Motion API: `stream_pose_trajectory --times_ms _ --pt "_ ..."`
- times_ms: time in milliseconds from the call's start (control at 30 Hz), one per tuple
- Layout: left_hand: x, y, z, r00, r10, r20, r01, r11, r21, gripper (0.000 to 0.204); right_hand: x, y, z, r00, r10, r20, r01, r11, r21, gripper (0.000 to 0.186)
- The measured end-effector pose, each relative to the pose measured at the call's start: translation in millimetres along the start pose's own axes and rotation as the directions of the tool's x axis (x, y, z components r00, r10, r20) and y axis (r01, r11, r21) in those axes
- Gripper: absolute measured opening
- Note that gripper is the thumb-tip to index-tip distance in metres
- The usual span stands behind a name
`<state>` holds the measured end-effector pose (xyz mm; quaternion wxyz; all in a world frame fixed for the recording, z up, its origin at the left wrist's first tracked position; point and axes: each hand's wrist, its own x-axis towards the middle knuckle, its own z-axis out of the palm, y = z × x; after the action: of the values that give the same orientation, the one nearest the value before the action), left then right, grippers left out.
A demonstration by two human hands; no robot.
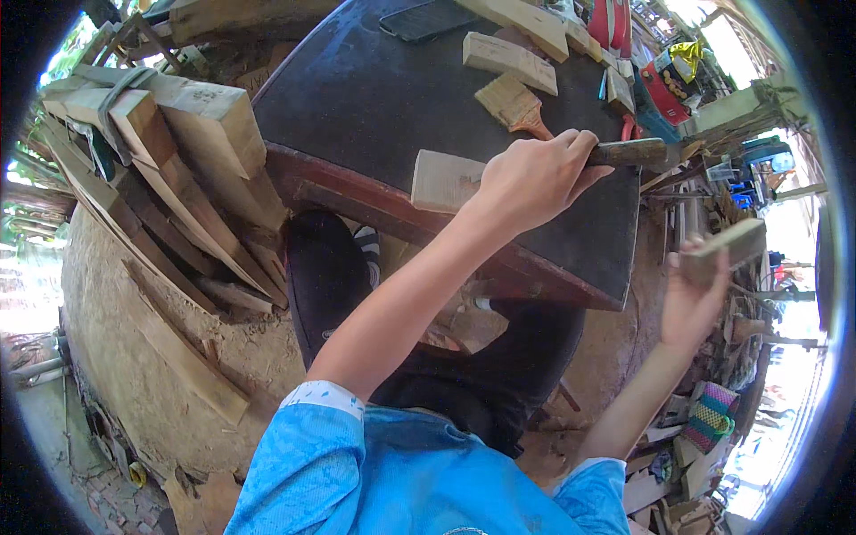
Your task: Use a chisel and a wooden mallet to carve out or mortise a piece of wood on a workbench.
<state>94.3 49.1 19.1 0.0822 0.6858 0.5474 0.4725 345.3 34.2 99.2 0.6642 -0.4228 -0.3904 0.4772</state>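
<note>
My left hand (539, 178) reaches across the dark table, closed around a tool with a dark wooden handle (631, 153). The handle points right; the tool's other end is hidden by the hand. Below that wrist a pale wooden block (441, 181) lies at the table's near edge, partly covered by the forearm. A flat paintbrush (513, 102) with an orange-red handle lies just beyond the knuckles. Off the table's right side, my right hand (698, 299) is raised and grips a rectangular wooden block (727, 252); hand and block are somewhat blurred.
On the dark tabletop (357, 98) more wooden blocks (510, 62) and a black flat object (426, 20) lie toward the back. A red container (664, 85) stands at the far right. Long timber beams (192, 120) lean at the left. A woven basket (711, 415) sits among scraps.
</note>
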Motion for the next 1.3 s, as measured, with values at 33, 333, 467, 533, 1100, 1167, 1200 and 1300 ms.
stream_pose_trajectory --times_ms 33,333,467,533,1100,1167,1200,1300 --pt "-0.7 -1.9 -2.9 1.0 -0.025 0.007 0.025 1.0 0.002 0.043 0.8 3.1 -4.1 1.0 -0.002 0.004 0.002 1.0 0.006 0.043" --pt "0.2 -2.9 -1.7 1.0 -0.01 -0.021 0.011 0.999 0.03 0.044 13.7 -8.6 -11.4 0.971 0.081 0.224 -0.093 0.995 0.042 0.045" --pt "-3.3 -8.2 -2.4 0.999 -0.029 -0.02 0.029 1.0 -0.001 0.044 -3.7 12.8 -3.8 0.886 0.417 0.205 -0.407 0.909 -0.087 0.046" --pt "-0.6 -9.3 -4.8 0.999 -0.021 -0.032 0.021 1.0 -0.001 0.045 13.2 -4.1 -33.0 0.802 0.468 0.371 -0.439 0.883 -0.164 0.046" --pt "-2.8 -8.3 -2.6 0.999 -0.03 -0.038 0.034 0.995 0.089 0.048 16.2 -17.7 -34.5 0.838 0.257 0.482 -0.248 0.965 -0.083 0.049" --pt "-1.6 -11.7 -4.0 0.998 -0.052 0.029 0.05 0.995 0.087 0.048 16.7 -17.6 -26.1 0.919 0.109 0.378 -0.125 0.992 0.018 0.042" --pt "-2.8 -11.6 -4.0 0.998 -0.049 0.027 0.046 0.995 0.089 0.048 13.0 -17.2 -22.7 0.919 0.105 0.379 -0.122 0.992 0.021 0.042" --pt "-6.6 -10.8 -3.2 0.987 0.079 0.143 -0.088 0.995 0.054 0.047 2.9 -13.0 -14.4 0.975 0.079 0.207 -0.086 0.996 0.026 0.04"
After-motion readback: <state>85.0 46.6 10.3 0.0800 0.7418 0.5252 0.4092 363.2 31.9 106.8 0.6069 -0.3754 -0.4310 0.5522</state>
